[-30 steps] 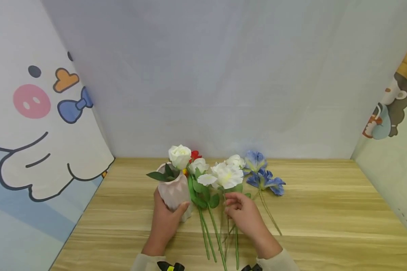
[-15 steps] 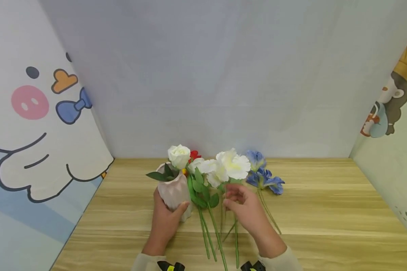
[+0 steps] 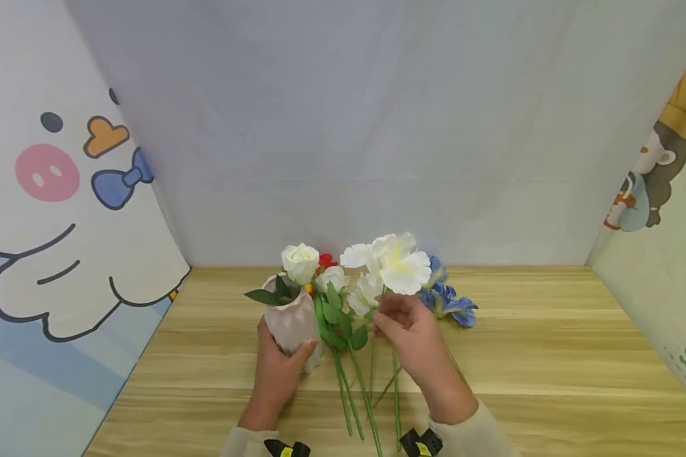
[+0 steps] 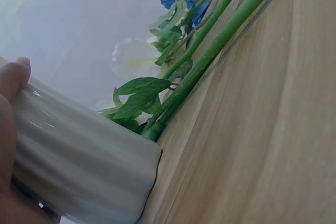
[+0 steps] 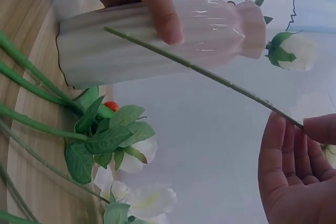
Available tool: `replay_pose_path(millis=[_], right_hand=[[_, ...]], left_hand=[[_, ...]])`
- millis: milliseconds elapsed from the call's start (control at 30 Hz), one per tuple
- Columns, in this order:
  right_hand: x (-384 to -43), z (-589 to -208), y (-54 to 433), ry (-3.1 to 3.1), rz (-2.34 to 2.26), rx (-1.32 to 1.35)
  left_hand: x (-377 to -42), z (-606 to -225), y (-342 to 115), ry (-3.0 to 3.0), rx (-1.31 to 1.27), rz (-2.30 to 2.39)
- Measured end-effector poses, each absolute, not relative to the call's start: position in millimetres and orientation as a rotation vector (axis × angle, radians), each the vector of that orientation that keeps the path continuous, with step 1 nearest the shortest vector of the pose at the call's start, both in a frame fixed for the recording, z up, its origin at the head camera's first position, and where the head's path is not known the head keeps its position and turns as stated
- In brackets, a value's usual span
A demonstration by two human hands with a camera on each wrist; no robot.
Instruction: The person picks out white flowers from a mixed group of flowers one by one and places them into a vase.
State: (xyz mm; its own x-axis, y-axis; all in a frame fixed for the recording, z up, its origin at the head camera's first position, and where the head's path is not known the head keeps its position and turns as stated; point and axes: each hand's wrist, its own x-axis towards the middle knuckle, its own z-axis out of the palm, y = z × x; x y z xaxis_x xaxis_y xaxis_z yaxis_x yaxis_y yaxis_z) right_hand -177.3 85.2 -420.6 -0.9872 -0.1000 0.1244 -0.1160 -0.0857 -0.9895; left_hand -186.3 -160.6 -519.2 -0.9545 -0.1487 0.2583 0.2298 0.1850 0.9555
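My left hand [image 3: 279, 374] grips a pale pink, fluted vase [image 3: 298, 327] standing on the table, thumb across its near side. A white rose [image 3: 300, 263] with green leaves stands in the vase's mouth. To the right, my right hand [image 3: 416, 339] pinches the thin stem [image 5: 220, 81] of a white iris [image 3: 403, 265] between thumb and fingers. The iris is raised above the other flowers. In the right wrist view its stem slants free below the fingers, and its lower end overlaps the vase's side; the bloom is mostly out of that view.
Between the hands lie another white rose [image 3: 333, 279], a white flower [image 3: 364, 294] and several green stems [image 3: 361, 381] on the wooden table [image 3: 549, 355]. A red flower [image 3: 326, 261] shows behind the vase. Blue irises [image 3: 451, 304] lie beyond the right hand. A pale backdrop [image 3: 377, 127] rises behind.
My right hand has lifted the white iris up off the pile of flowers, its bloom rising and shifting slightly right. The left hand and vase have stayed in place.
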Motion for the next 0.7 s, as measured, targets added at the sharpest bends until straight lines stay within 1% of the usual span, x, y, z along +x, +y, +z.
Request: replay_pose_path(millis=[200,367,700], right_hand=[[-179,-415,75,-2.0,2.313,0.275],[-183,-408,69,-1.959,2.269,0.378],[-183,-383,60,-1.859,2.263,0.459]], left_hand=[[-187,-521,-162,-2.17,-0.087,-1.837],[-186,-522,-162,-2.167,-0.084,-1.827],[-188,-525,-163,-2.178,-0.096,-1.819]])
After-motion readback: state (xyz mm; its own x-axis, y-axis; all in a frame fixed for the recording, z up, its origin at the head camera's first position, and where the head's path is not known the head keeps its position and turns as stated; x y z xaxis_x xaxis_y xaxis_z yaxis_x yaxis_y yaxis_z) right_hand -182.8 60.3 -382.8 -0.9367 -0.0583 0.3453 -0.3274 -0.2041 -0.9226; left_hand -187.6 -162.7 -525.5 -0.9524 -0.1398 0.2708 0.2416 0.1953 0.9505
